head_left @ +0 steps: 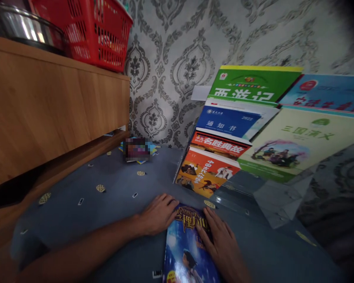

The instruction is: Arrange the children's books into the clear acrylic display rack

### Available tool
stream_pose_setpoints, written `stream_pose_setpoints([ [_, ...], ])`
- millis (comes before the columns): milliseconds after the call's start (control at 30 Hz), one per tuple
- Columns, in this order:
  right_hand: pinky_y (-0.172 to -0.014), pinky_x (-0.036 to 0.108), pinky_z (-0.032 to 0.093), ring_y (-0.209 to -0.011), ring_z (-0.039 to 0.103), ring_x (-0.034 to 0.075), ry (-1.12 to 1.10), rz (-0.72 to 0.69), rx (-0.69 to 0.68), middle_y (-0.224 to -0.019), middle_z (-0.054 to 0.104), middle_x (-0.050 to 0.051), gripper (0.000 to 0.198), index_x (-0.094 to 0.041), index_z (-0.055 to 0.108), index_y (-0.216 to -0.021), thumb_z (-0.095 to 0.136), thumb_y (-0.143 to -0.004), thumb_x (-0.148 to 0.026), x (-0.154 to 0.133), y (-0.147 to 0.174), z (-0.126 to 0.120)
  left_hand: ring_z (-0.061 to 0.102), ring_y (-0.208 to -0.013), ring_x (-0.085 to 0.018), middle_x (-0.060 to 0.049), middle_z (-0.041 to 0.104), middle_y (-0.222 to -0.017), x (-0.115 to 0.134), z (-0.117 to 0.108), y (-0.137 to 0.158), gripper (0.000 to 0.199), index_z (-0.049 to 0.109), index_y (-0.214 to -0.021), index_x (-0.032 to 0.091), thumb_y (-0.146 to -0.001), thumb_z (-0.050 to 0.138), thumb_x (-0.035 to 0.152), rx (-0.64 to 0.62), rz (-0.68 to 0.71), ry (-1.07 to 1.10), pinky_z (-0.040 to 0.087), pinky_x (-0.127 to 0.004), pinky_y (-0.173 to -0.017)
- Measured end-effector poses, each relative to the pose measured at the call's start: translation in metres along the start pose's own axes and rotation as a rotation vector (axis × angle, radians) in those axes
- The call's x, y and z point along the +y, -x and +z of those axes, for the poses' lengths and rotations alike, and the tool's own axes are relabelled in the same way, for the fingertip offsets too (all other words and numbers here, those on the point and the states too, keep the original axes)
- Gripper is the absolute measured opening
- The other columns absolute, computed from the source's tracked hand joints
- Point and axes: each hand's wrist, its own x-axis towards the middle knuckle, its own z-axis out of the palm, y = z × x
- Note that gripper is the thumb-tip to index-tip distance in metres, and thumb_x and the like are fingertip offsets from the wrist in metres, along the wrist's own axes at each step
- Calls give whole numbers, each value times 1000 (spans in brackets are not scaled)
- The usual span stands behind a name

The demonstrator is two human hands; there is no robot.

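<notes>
A blue paperback book (177,251) with gold lettering and a figure on its cover lies face up on the table in front of me. Its lower end runs out of the picture. At its upper left corner is my left hand (159,214), the fingers closed against the edge. My right hand (220,237) grips the right side, with its thumb over the cover and the other fingers along the edge. Just beyond my hands, a clear display rack (279,202) holds several books, among them an orange one (206,171) and a pale green one (292,143).
At the far left of the blue-grey tablecloth (118,204) sits a small pile of books (138,149), partly blurred. A wooden cabinet (59,106) stands along the left, carrying a red plastic basket (106,35) and a metal bowl (29,25). Patterned wallpaper (191,67) covers the wall behind.
</notes>
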Motion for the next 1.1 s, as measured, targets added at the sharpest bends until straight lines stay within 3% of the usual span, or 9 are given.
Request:
stream_pose_setpoints([
  [133, -107, 55, 48, -132, 59, 33, 57, 39, 37, -140, 64, 19, 64, -11, 56, -140, 30, -103, -57, -9, 4, -3, 59, -114, -27, -12, 64, -122, -1, 1, 1, 31, 57, -130, 17, -102, 48, 26, 11, -5, 5, 52, -44, -99],
  [467, -109, 55, 45, -132, 58, 33, 46, 58, -31, -138, 64, 21, 59, -8, 56, -140, 33, -104, -49, -23, 4, -24, 58, -117, -28, -14, 63, -126, -1, 1, 1, 34, 55, -133, 14, -103, 45, 25, -14, 1, 20, 50, -48, -102],
  [800, -111, 55, 44, -132, 58, 32, -46, 46, -23, -139, 65, 17, 52, -15, 56, -143, 38, -103, -43, -18, 7, -27, 59, -116, -27, -14, 63, -128, -5, 3, 1, 33, 59, -131, 19, -103, 43, 26, 32, 47, 75, 52, -48, -101],
  [933, -111, 56, 44, -132, 58, 32, -74, 41, -2, -139, 64, 17, 51, -15, 55, -145, 39, -103, -40, -18, 10, -26, 60, -119, -27, -15, 65, -126, 18, -20, -2, 30, 63, -122, 17, -103, 41, 21, 111, 167, 133, 53, -48, -101],
  [1100, -111, 56, 45, -132, 58, 32, -80, 64, 6, -139, 64, 17, 51, -15, 56, -144, 38, -102, -37, -18, 12, -21, 62, -124, -22, -9, 68, -129, 80, -72, -2, 37, 62, -130, 26, -105, 36, 21, 50, 439, 342, 53, -41, -105],
])
